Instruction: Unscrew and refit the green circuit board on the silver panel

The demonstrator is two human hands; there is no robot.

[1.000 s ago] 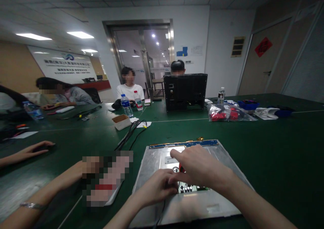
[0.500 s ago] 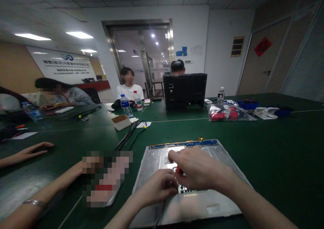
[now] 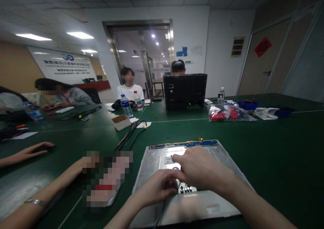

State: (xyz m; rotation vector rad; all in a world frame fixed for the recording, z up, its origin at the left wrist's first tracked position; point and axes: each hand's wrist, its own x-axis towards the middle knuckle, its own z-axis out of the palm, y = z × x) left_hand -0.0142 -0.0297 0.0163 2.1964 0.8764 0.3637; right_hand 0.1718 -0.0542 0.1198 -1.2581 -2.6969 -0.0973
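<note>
Since the earlier frame, the right hand [image 3: 199, 166] has shifted slightly: its extended finger sits farther right, and the red piece beneath is now hidden. Metal panel [image 3: 149, 161] lies on the counter [image 3: 278, 154], both hands over its middle. Left hand [image 3: 159, 185] has fingers bent at the circuit board [image 3: 187, 188]; right fingers are curled. What either grip holds cannot be told. Fine work at the board appears in hand; the next move likely calls for steady fingers. Cord [image 3: 162, 210] crosses the panel's near left. Neighbour's hand [image 3: 92, 162] is left, near a blurred object [image 3: 108, 180]; the right hand obscures the board.
</note>
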